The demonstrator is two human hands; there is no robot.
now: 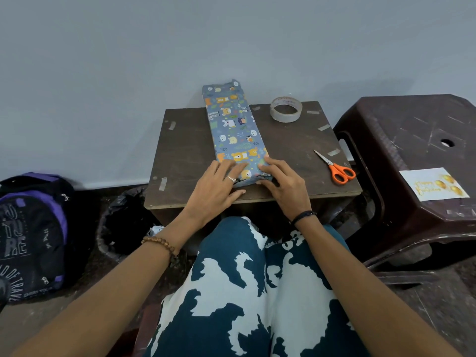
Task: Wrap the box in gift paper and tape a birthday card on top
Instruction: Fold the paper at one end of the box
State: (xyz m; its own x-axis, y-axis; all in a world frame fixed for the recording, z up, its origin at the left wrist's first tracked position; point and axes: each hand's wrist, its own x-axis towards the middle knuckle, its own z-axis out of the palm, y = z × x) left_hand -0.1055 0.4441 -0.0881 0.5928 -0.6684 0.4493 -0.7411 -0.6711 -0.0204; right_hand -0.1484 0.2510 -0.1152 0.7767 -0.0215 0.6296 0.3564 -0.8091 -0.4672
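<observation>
Down on the floor at the far left sits a black and purple backpack (31, 235), and beside it a dark bin lined with a black bag (123, 222) — both well clear of the work. The small brown surface (185, 150) carries a few stray bits of tape (162, 183) stuck along its edges.

The left hand (219, 186) lies on the near end of the wrapped box (235, 132), its fingers (231, 167) straight and pressing the paper flat. The box is long and narrow, already covered in blue animal-print paper, lying lengthwise down the middle of the surface with its far end poking past the back edge toward the wall. It looks light and stiff under a thin, slick skin of paper that would crease or tear at the corners; I would take it by the long sides, not by the loose end folds. The right hand (283, 184) works the near end, its fingers bent over the corner and holding the fold down — the near flap looks not yet taped.

Further right, a roll of clear tape (286, 109) sits near the back edge, and orange-handled scissors (337, 168) lie near the front right corner, blades pointing inward. The birthday card (432, 184) waits on the brown plastic stool (412, 140) beside the surface, within reach. Nothing blocks the way to it.
</observation>
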